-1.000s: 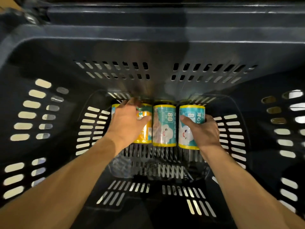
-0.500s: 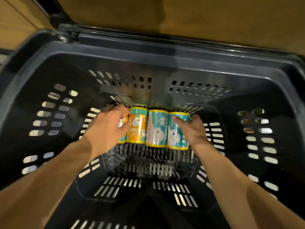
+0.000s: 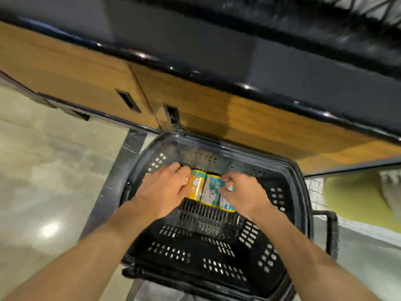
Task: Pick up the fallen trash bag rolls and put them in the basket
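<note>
Polished beige floor (image 3: 43,170), glossy, with one bright light reflection left of the basket. Behind the basket: wood-fronted cabinet (image 3: 217,118) with two dark slot handles, capped by a dark glossy ledge. Yellow-green area on the floor to the right of the basket; detail blurred.

Basket (image 3: 288,213): one, dark plastic, slotted walls and floor, standing on the floor directly in front of the cabinet. A dark handle shows at its right side.

Trash bag rolls: three visible, lying side by side on the basket floor against the far wall, touching each other.
- orange roll (image 3: 196,186): leftmost visible, yellow end bands.
- middle teal roll (image 3: 210,193): cartoon print on the label; text too blurred to read.
- right teal roll (image 3: 226,205): mostly covered by the right hand.
Whether a further roll lies under the left hand cannot be told.

Left hand (image 3: 165,190): inside the basket at the left end of the row, fingers curled down beside the orange roll, thumb touching it. Whether it grips anything cannot be told.

Right hand (image 3: 243,192): at the right end of the row, fingers curled over the right teal roll, tips reaching the middle teal roll.

Frame motion-blurred throughout.
</note>
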